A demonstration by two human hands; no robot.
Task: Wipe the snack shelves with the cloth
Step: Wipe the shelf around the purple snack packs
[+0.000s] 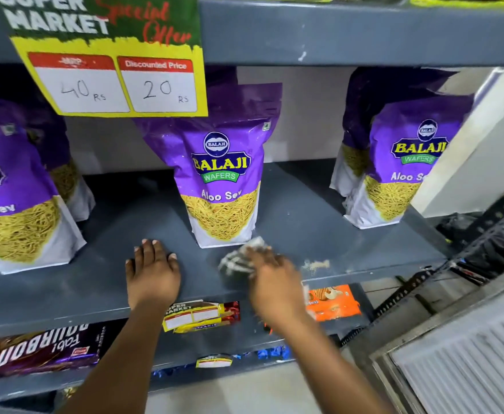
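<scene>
Two bare forearms reach in from the bottom edge, with no sleeves, watch, rings or gloves on them. The left hand [152, 270] shows short, pale fingernails on its spread fingers and thumb. The right hand [270, 274] is blurred, so its nails and finer details cannot be made out.

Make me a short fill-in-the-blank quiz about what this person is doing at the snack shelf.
1. The right hand holds a crumpled ____ on the grey shelf.
2. The left hand lies ____ on that shelf, holding nothing.
3. The middle Aloo Sev bag is mostly ____ in colour.
4. The price sign shows a discounted price of ____ Rs.

Missing words: cloth; flat; purple; 20
</scene>
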